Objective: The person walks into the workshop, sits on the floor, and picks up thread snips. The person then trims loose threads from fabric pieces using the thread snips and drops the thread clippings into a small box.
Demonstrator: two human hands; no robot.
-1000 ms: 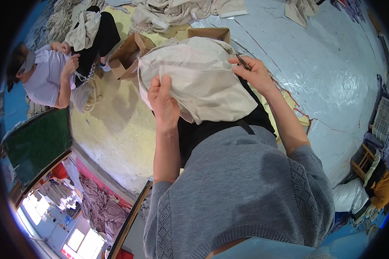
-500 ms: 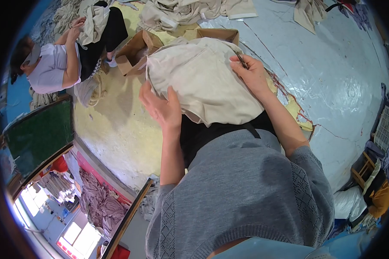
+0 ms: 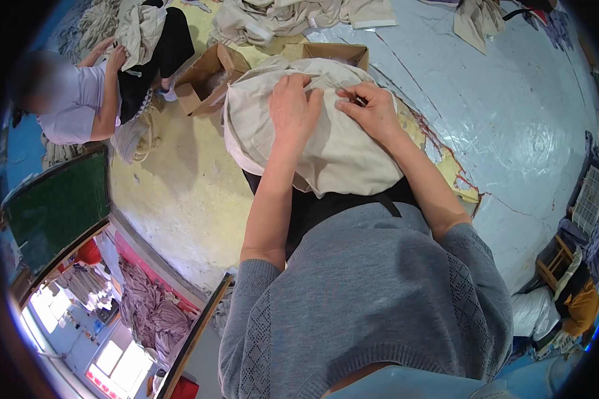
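Observation:
A beige cloth garment [image 3: 343, 159] lies bunched across my lap. My left hand [image 3: 291, 113] rests on its upper part, fingers curled and closed on a bit of the fabric. Just to the right, my right hand [image 3: 378, 118] is closed round a small dark tool [image 3: 361, 101] that looks like thread snips, mostly covered by the fingers. Its fingertips are close to the cloth, and a small gap separates the two hands.
Beyond my lap stand two open cardboard boxes [image 3: 199, 83]. More beige cloth [image 3: 266, 23] is heaped on the floor at the top. A seated person [image 3: 80, 100] at the left handles similar cloth. A green board [image 3: 56, 206] stands at lower left.
My left hand has moved up and right from the garment's left edge onto its upper middle. My right hand has shifted slightly left and inward, still with the dark tool.

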